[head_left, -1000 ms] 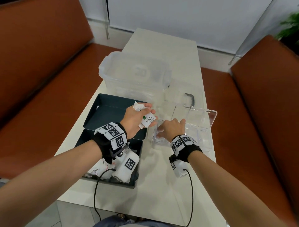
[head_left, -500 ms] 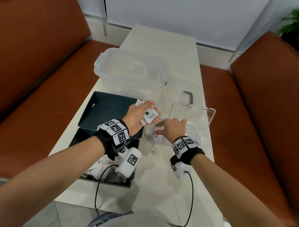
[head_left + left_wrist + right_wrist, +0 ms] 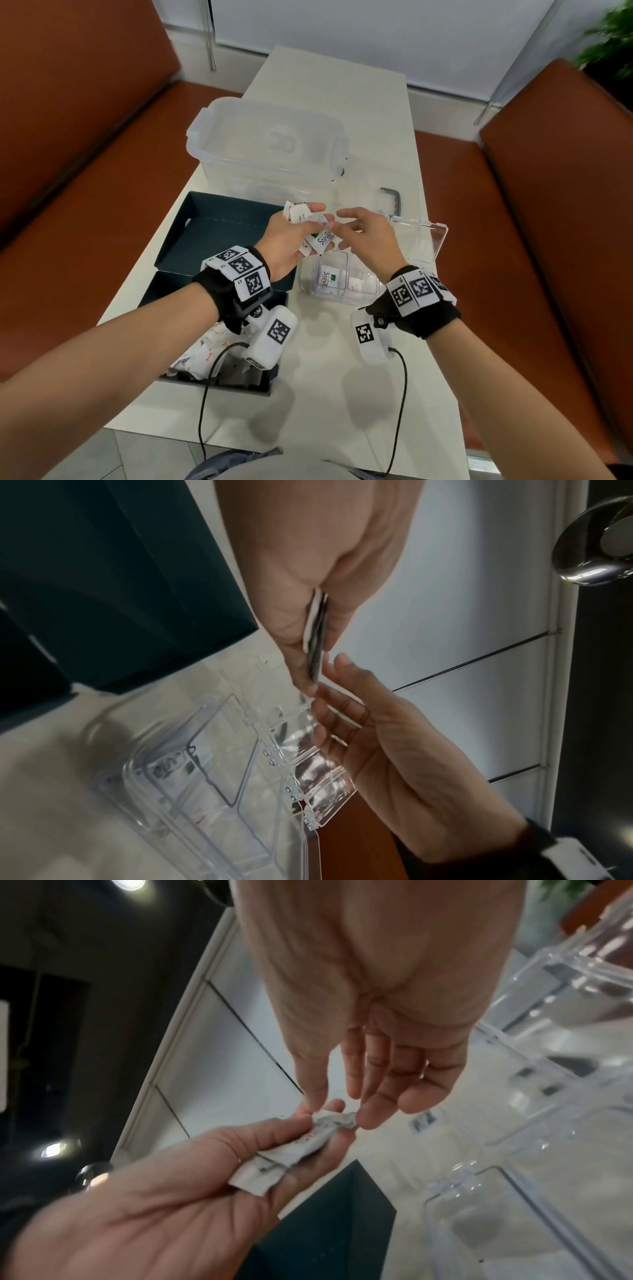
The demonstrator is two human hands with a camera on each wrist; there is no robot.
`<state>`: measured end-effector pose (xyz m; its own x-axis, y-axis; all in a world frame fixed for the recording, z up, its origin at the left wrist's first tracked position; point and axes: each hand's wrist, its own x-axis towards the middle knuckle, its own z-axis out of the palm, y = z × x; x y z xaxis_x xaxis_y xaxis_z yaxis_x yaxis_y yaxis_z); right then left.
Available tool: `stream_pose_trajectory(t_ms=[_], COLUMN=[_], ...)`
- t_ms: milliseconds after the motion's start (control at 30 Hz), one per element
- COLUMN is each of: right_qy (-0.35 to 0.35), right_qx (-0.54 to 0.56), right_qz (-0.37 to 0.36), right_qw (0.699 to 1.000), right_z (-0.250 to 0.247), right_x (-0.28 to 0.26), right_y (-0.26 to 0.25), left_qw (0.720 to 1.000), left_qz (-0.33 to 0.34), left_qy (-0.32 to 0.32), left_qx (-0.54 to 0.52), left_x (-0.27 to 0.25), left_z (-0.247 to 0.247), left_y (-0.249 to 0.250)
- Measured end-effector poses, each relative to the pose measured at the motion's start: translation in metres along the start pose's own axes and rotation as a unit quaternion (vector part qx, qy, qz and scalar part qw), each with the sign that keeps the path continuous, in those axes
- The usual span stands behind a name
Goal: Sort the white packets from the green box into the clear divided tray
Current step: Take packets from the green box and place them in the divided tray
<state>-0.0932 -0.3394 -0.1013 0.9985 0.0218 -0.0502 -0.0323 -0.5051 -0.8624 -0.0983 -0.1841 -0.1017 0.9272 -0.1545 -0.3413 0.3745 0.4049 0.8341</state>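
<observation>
My left hand (image 3: pixel 318 222) grips several white packets (image 3: pixel 317 238) above the table, between the dark green box (image 3: pixel 219 226) and the clear divided tray (image 3: pixel 342 296). My right hand (image 3: pixel 342 228) hovers beside it with relaxed fingers. In the right wrist view its thumb and forefinger touch the end of the packets (image 3: pixel 294 1150) without closing on them. One labelled packet (image 3: pixel 329 277) lies in the tray's near-left compartment and another packet (image 3: pixel 359 282) in the one beside it. More packets (image 3: pixel 205 353) lie in the box under my left wrist.
The tray's clear lid (image 3: pixel 424 240) lies open to the right. A large clear lidded bin (image 3: pixel 267 147) stands behind the box, with a grey handle (image 3: pixel 394 200) beside it. Brown benches (image 3: pixel 85 171) flank the white table (image 3: pixel 342 394).
My right hand has lifted off the tray and come up to the packets in my left hand. The packet in the tray's near-left compartment now shows.
</observation>
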Motion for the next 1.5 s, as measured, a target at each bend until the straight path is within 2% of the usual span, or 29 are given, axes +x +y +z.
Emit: stream_pose_trajectory(t_ms=[167,367,500,700,833,1100,1333,1500], right_qy=[-0.016,-0.006,0.016,-0.052,-0.082,-0.113,-0.113,-0.109], right_qx=[0.080,0.112,0.032,-0.146,-0.233,-0.324,-0.435,-0.471], right_qz=[0.050,0.079,0.072,0.048,0.042,0.039,-0.008,-0.033], right_qw=[0.995,0.991,0.997,0.987,0.968,0.938,0.893,0.875], right_z=[-0.004,-0.017,-0.028,-0.010,0.006,0.021,0.029,0.035], right_x=[-0.001,0.005,0.015,0.018,0.018,0.015,0.015,0.012], right_y=[-0.002,-0.002,0.008,0.025,0.029,0.032,0.039,0.040], left_qw=[0.999,1.000,1.000,1.000,1.000,1.000,0.999,0.999], left_qz=[0.026,0.010,0.011,0.012,0.011,0.002,-0.004,-0.005], left_qy=[0.002,0.004,0.014,0.025,0.023,0.023,0.015,0.015], left_qx=[0.025,0.012,-0.009,-0.014,-0.014,-0.016,-0.033,-0.042], left_x=[0.000,0.002,0.004,0.006,0.010,0.023,0.029,0.030], left_z=[0.003,-0.001,-0.011,-0.021,-0.021,-0.017,-0.018,-0.019], left_y=[-0.005,-0.007,-0.006,-0.004,-0.004,-0.003,-0.007,-0.008])
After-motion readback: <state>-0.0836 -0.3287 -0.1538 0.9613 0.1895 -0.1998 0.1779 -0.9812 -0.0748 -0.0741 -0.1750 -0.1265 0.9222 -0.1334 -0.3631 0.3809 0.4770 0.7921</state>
